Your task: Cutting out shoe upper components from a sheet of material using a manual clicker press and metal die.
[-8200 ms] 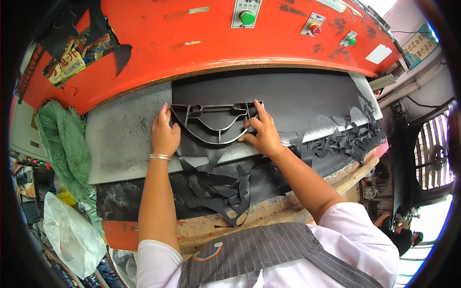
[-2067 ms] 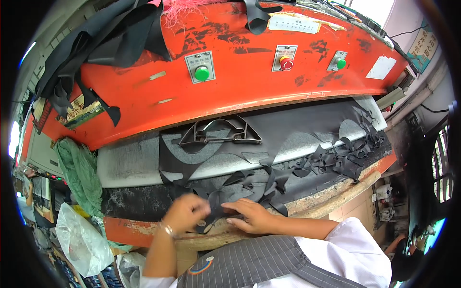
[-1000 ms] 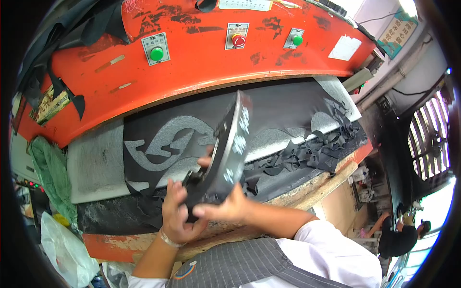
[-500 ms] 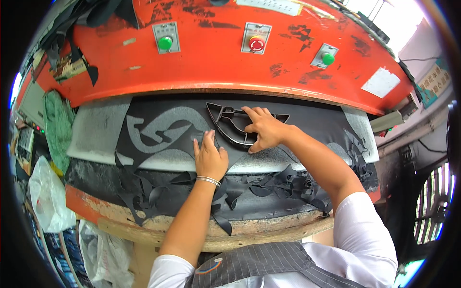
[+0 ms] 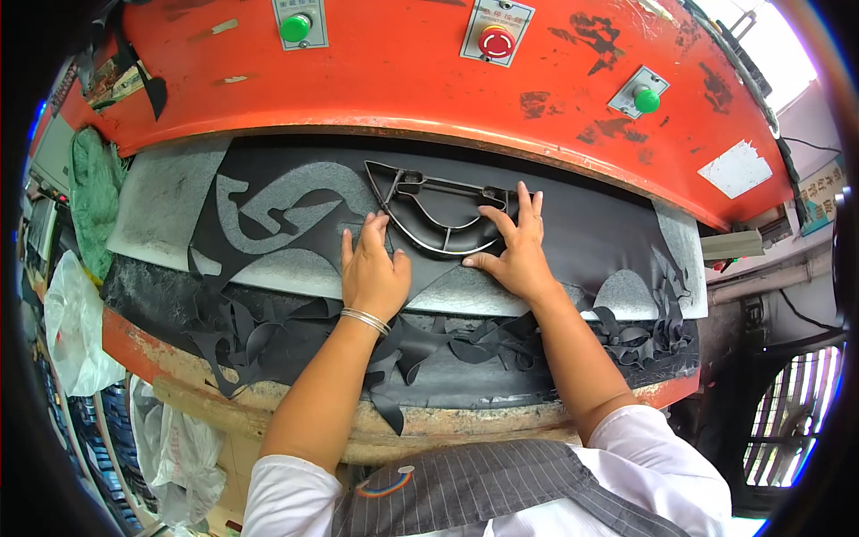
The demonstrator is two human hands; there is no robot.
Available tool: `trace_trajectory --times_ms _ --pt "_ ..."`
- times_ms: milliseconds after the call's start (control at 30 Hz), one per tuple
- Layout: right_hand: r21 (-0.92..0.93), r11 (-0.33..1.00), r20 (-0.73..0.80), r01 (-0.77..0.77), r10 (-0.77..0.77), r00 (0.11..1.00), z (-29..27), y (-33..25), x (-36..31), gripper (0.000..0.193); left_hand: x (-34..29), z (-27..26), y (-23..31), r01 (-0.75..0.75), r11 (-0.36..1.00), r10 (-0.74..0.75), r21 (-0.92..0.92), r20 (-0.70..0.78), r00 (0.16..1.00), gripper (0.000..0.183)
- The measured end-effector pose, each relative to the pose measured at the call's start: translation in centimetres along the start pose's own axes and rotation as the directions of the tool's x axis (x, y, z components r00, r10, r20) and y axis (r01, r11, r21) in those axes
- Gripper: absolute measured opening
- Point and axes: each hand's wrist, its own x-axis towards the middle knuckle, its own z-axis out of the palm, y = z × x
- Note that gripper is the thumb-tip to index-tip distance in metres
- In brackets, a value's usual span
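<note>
A metal cutting die (image 5: 446, 234), a curved half-moon frame with inner braces, lies on a black leather-like sheet (image 5: 586, 228). Around its right end is my right hand (image 5: 522, 259), the thumb by the lower curved rim and the fingers at the rim and tip. My left hand (image 5: 374, 277) rests open on the sheet, fingers stretched out and their tips close against the die's lower left edge; exact contact there cannot be told. Left of the die, a curved cut-out in the sheet bares the grey-white cutting board (image 5: 170, 201).
Beyond the board stands a red press beam (image 5: 376, 85) with green buttons (image 5: 295, 28) and a red stop button (image 5: 497, 41). Black offcuts (image 5: 488, 340) litter the near ledge. A wooden rail (image 5: 447, 421) runs along the front. Plastic bags (image 5: 76, 327) hang at left.
The view has shifted. My right hand has slid toward the die's right end, its fingers now more upright. My left hand stays beside the die's left edge.
</note>
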Motion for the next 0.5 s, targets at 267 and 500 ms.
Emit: trace_trajectory --times_ms 267,500 --pt "0.081 0.987 -0.076 0.137 -0.131 0.988 0.3 -0.1 -0.2 0.075 -0.2 -0.2 -0.2 0.044 0.997 -0.044 -0.056 -0.004 0.999 0.041" --pt "-0.003 0.989 -0.102 0.145 -0.144 0.984 -0.1 -0.6 -0.4 0.075 -0.2 -0.5 0.1 0.018 0.996 -0.019 -0.083 -0.018 1.000 0.041"
